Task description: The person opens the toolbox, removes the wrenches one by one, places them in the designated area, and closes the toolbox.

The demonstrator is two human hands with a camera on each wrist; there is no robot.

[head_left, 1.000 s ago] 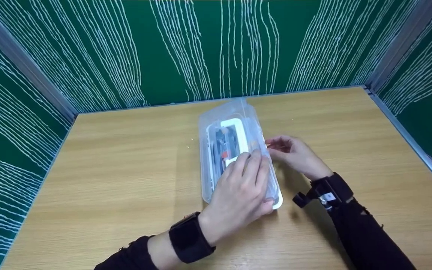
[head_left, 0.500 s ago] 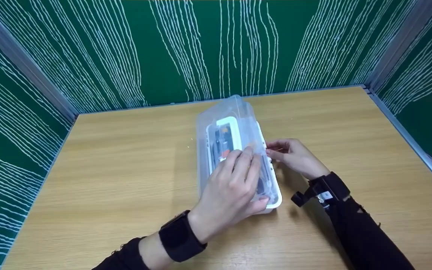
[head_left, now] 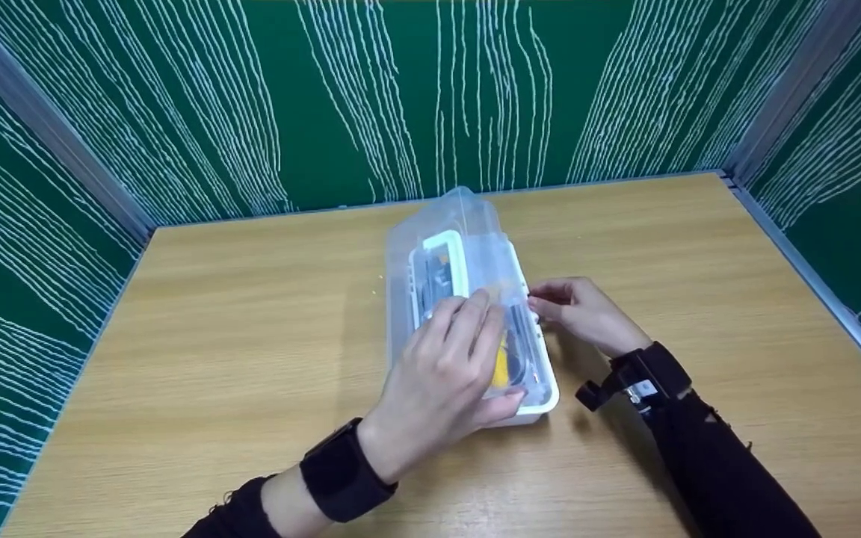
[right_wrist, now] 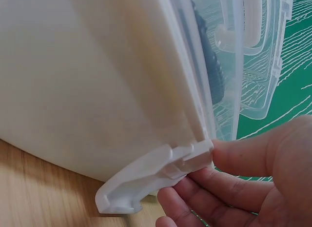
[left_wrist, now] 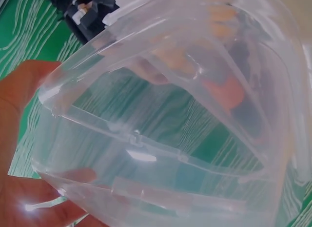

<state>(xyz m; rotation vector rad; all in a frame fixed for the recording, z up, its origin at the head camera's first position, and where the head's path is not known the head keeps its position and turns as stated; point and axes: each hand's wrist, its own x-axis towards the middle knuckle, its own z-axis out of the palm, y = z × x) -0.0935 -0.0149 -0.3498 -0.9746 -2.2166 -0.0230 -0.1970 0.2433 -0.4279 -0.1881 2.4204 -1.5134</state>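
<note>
A long, clear-lidded plastic storage box (head_left: 546,402) with a white rim lies on the table, its translucent lid (head_left: 475,217) tilted up toward the left. My left hand (head_left: 442,373) grips the lid across its width, and the left wrist view shows thumb and fingers on either side of the clear lid (left_wrist: 146,156). On the box's right side, my right hand (head_left: 587,310) pinches the hinged white latch (right_wrist: 153,175) between thumb and fingers; the latch hangs away from the wall. Dark items and a yellow piece (head_left: 501,368) show inside. A white handle (head_left: 457,261) is on the lid.
The wooden table (head_left: 251,336) is bounded by green panels (head_left: 326,97) with white streaks at the back and sides. Tiny pale crumbs lie left of the box. Dark straps with camera mounts (head_left: 643,377) are on the wrists.
My left hand has moved left with the lid, which has tilted up and opened a wider gap along the right rim. The yellow piece has come into sight. My right hand stays at the latch.
</note>
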